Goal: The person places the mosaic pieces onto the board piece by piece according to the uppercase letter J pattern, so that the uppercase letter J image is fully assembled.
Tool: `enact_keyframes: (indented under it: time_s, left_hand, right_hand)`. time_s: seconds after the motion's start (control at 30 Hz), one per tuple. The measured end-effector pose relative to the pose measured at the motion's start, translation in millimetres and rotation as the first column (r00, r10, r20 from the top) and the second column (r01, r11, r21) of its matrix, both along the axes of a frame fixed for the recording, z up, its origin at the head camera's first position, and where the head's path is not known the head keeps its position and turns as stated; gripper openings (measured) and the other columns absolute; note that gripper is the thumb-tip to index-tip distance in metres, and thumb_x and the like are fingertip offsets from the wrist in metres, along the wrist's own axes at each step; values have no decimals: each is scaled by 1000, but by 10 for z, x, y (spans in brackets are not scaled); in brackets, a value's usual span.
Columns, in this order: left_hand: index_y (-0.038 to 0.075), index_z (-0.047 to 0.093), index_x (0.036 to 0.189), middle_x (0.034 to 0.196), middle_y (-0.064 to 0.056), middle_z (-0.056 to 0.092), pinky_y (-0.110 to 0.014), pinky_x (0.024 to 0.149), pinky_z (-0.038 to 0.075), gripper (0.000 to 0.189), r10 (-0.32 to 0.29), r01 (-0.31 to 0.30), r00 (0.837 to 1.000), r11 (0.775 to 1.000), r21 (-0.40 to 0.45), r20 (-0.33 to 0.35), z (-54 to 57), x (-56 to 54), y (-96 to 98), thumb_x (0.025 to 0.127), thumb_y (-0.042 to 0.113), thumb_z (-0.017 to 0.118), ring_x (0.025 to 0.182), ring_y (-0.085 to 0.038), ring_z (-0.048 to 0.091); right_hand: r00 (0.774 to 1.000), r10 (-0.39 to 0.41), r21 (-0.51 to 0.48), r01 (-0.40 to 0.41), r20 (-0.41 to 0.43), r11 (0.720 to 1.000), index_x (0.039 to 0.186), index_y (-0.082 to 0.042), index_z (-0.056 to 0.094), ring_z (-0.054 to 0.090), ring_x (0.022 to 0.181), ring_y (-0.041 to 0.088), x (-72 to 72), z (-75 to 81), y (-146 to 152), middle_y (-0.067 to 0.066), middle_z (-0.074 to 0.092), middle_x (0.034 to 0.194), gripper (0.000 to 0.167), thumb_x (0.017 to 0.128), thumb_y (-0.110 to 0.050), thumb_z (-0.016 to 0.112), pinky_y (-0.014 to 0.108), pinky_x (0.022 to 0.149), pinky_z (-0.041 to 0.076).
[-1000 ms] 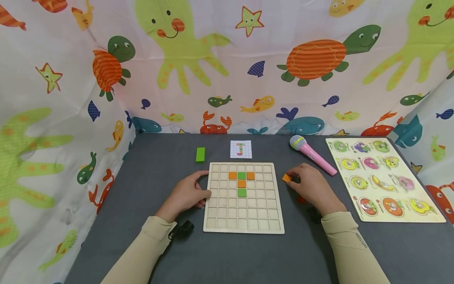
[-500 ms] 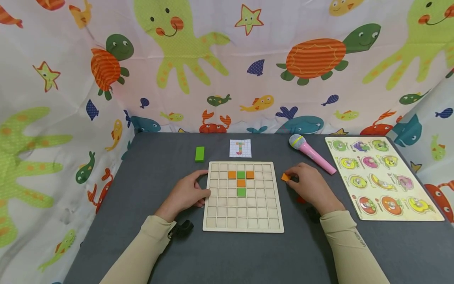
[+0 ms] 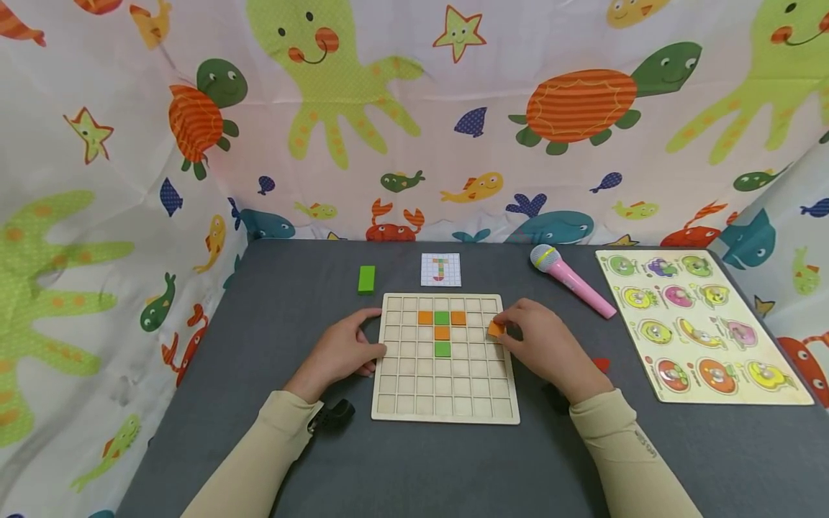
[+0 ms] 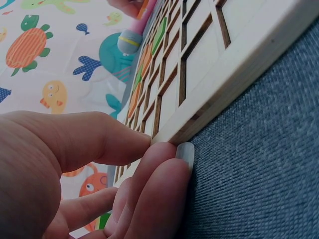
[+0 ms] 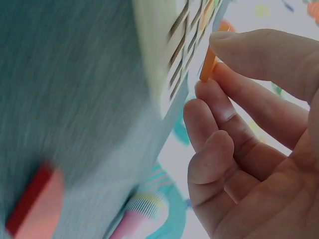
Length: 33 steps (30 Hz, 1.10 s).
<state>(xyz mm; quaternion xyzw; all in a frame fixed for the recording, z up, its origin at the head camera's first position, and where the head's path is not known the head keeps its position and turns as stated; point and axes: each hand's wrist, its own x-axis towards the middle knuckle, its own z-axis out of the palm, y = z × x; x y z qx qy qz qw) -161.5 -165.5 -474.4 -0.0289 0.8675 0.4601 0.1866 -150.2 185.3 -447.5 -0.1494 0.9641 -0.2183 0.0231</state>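
Right hand (image 3: 542,344): thumb and fingertips pinch 1 orange square tile (image 3: 495,329), held over the right edge of the wooden grid board (image 3: 424,404). Left hand (image 3: 337,351): grips the board's left edge.

5 tiles sit in the grid: top row of 3, orange, green, orange; below its middle 1 orange, then 1 green.

Left wrist view adds what head view hides: thumb tip on the frame near a corner, other fingertips bent against its side, board thickness visible. Right wrist view shows the held tile nearly edge-on, board edge blurred beside it, plus the curved side of the red piece (image 5: 40,204); in head view that piece is partly covered by the right wrist. Head view alone gives the full layout: green rectangular block (image 3: 366,280) beyond the board's upper left corner, gridded pattern card (image 3: 441,270) with a J figure just behind the board, pink toy microphone (image 3: 576,284) slanting at upper right, fruit puzzle board (image 3: 706,327) with 12 pictures at far right.

Surface: dark grey cloth-covered table (image 3: 447,475), weave clear in left wrist view. White curtain (image 3: 401,108) with sea animals (octopuses, turtles, crabs, whales) behind and at both sides. Beige sleeves (image 3: 641,453) on both arms.
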Motion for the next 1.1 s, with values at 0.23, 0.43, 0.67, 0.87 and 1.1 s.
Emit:
enact_keyframes:
  time_s: [0.23,0.43,0.67,0.87,1.1]
  left_hand:
    - [25,52,161,82,-12,66,-35,60,65,77,-6,6,1000,1000,-4,1,23,-6,6,90,15,81,62,-23,73]
    - [25,52,160,83,-12,67,-35,60,66,77,-15,15,1000,1000,-5,-3,30,-9,11,90,16,80,62,-23,74]
    - [25,51,161,83,-11,67,-35,60,65,77,-21,21,1000,1000,-12,-6,16,-10,12,90,16,80,62,-23,74]
    - [25,52,160,82,-11,67,-35,60,65,77,-19,19,1000,1000,-16,-7,3,-10,11,90,16,80,62,-22,74]
    - [25,51,161,82,-11,66,-35,60,66,77,-12,12,1000,1000,-10,-5,15,6,-2,90,15,80,62,-23,73]
  right_hand:
    - [993,110,7,-110,-47,994,115,-10,82,63,98,19,141,11,-381,4,71,109,24,95,-22,84,41,89,62]
    - [987,154,0,-154,-54,988,114,-11,83,66,103,19,236,10,-549,3,72,110,22,93,-17,85,41,91,63]
    - [984,173,8,-173,-38,985,113,-14,84,64,101,15,265,-39,-643,0,72,108,22,92,-19,87,36,88,63]
    - [979,194,18,-193,-62,981,111,-16,84,63,97,13,284,-84,-697,-3,69,103,21,91,-17,88,31,82,61]
    - [968,228,41,-225,-107,973,109,-16,84,64,101,15,309,-99,-748,-3,68,102,20,90,-15,88,33,87,62]
